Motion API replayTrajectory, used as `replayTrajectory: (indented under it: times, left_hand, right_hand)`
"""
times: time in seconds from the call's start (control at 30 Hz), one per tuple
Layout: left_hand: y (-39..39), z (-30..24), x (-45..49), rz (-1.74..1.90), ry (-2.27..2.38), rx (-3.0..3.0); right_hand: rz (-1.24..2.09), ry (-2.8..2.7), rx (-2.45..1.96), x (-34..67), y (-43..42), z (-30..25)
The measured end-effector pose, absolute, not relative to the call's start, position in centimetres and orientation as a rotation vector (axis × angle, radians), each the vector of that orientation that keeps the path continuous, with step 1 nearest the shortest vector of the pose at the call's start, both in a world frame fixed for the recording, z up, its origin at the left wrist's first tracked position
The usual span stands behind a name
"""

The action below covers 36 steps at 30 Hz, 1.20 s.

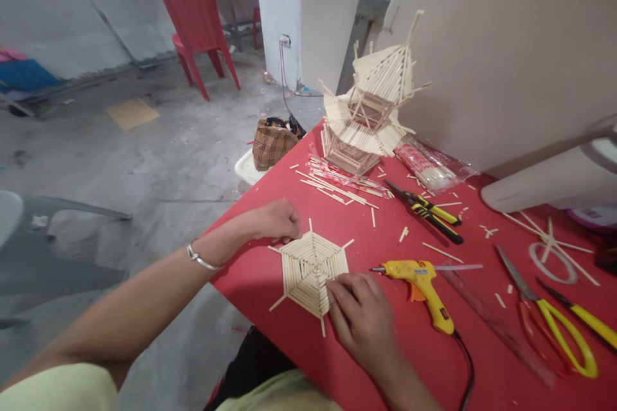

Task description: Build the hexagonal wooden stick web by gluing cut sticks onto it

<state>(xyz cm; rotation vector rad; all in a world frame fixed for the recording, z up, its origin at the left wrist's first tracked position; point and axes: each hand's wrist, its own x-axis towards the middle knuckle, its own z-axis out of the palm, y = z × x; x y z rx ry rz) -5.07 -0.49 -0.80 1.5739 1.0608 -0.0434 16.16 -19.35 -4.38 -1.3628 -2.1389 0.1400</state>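
Note:
A hexagonal panel of thin wooden sticks (308,282) lies flat on the red tabletop, laid in rings like a web, with stick ends jutting from its corners. My right hand (364,318) is closed at the panel's right edge, thumb and fingertips pinched on its sticks. By the upper left edge, my left hand (278,219) rests with its fingers curled in; whatever they may hold is hidden. To the right of the panel a yellow hot glue gun (419,279) lies on its side, a clear glue stick in its back.
A tiered stick pagoda (369,109) stands at the table's (270,327) far corner. Loose sticks (332,186), yellow-black pliers (429,209), scissors (544,314) and a clear tape ring (552,263) lie around. A white roll (544,176) is at right; a red chair (193,19) stands beyond.

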Motion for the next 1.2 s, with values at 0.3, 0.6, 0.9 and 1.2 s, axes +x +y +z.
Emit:
replayTrajectory:
  times: [0.3,0.6,0.9,1.2]
  left_hand:
    - [-1.1,0.3,-6.1,-0.001,1.072,1.710]
    - [-7.1,-2.3,-9.5,0.749,1.184,2.247]
    - [-8.4,-3.7,-10.7,0.592,1.183,2.393]
    - [-8.4,-4.0,-10.8,0.746,1.195,2.313]
  right_hand:
    - [0.164,-2.152,-1.379,16.1,-19.4,-4.3]
    - [0.137,-2.140,-1.368,16.1,-19.4,-4.5]
    - [0.103,-2.152,-1.367,16.1,-19.4,-4.5]
    - [0.052,-2.114,-1.306,15.9,-19.6,-4.4]
